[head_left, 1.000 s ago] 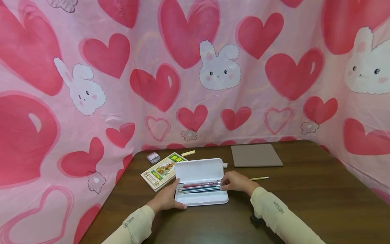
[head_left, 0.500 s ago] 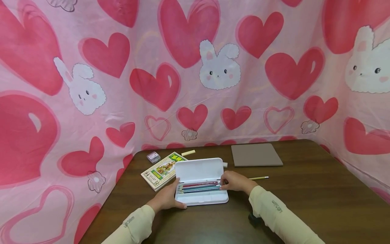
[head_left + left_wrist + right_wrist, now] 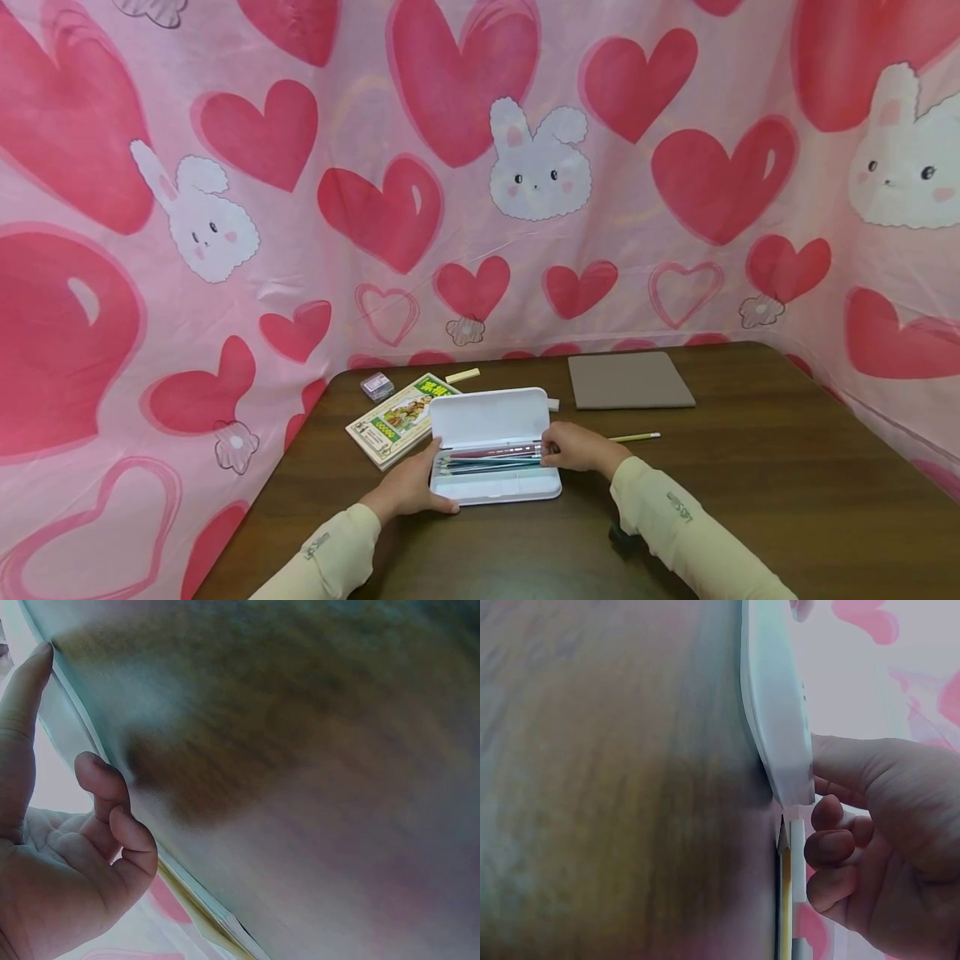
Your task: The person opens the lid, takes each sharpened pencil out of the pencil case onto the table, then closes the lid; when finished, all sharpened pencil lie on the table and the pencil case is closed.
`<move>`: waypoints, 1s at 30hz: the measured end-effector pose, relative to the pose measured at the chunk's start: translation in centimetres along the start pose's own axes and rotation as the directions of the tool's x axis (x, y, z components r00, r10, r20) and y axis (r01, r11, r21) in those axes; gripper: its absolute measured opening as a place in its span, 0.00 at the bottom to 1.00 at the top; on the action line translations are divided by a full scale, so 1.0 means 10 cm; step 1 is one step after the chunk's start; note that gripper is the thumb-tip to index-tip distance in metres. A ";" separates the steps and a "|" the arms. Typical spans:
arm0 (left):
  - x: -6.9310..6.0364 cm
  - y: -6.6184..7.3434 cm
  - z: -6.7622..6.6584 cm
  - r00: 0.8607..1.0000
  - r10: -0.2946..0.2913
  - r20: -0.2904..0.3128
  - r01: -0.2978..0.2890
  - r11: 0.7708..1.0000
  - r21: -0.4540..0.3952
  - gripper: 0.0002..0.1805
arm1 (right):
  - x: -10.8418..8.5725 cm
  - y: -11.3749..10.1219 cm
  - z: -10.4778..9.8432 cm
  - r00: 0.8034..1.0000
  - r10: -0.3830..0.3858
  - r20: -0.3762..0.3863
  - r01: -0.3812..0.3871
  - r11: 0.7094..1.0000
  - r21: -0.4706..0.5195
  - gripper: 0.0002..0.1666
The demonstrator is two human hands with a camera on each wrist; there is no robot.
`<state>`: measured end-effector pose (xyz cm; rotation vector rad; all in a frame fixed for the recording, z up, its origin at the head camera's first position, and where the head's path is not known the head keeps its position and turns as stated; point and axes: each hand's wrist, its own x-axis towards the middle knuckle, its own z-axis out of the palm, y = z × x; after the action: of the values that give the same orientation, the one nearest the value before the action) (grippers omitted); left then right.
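Note:
A white pencil case (image 3: 491, 419) lies on the table with its lid raised, several dark red and teal pencils (image 3: 487, 465) inside. My left hand (image 3: 408, 485) holds the case's left end, thumb at the front corner and fingers toward the back. Reaching into the right end of the case, my right hand (image 3: 581, 447) pinches the end of a pencil; its fingertips are partly hidden. In the right wrist view, the case wall (image 3: 780, 712) covers the tips of the thumb and index finger, while the other fingers curl outside.
A yellow pencil (image 3: 636, 437) lies right of the case. Behind it are a small white block (image 3: 553, 405) and a grey flat board (image 3: 632, 381). Farther left are an illustrated book (image 3: 397, 419), a pale yellow strip (image 3: 462, 376) and a small purplish box (image 3: 377, 386).
The pencils in the case have shifted, and some now lie at a slightly different angle. My right hand has moved very slightly left; my left hand stays on the case.

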<state>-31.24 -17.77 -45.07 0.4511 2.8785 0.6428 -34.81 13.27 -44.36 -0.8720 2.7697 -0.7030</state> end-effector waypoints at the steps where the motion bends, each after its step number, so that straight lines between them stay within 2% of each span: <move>1: 0.00 0.00 0.00 1.000 0.001 -0.002 -0.001 1.000 -0.001 0.65 | 0.00 0.00 0.00 1.000 0.003 -0.002 -0.003 1.000 -0.001 0.08; 10: 0.00 -0.01 -0.01 1.000 0.004 0.004 -0.004 1.000 -0.007 0.65 | -0.02 -0.02 0.05 0.999 0.020 -0.047 -0.021 0.999 -0.023 0.07; 20: 0.01 -0.03 0.00 1.000 0.009 0.008 -0.008 1.000 -0.008 0.65 | -0.11 -0.02 0.02 0.992 -0.068 -0.111 0.059 0.995 -0.083 0.05; 26: 0.01 -0.03 -0.01 1.000 -0.003 0.011 0.003 1.000 -0.011 0.65 | -0.17 0.08 -0.03 0.980 -0.134 -0.148 0.122 0.989 -0.085 0.04; 30: 0.01 -0.02 -0.01 1.000 -0.002 0.015 0.002 1.000 -0.017 0.65 | -0.23 0.15 -0.09 0.980 -0.143 -0.140 0.134 0.989 -0.067 0.05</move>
<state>-31.40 -17.93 -45.11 0.4483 2.8562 0.6605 -33.89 16.03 -44.26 -1.0753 2.8910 -0.7394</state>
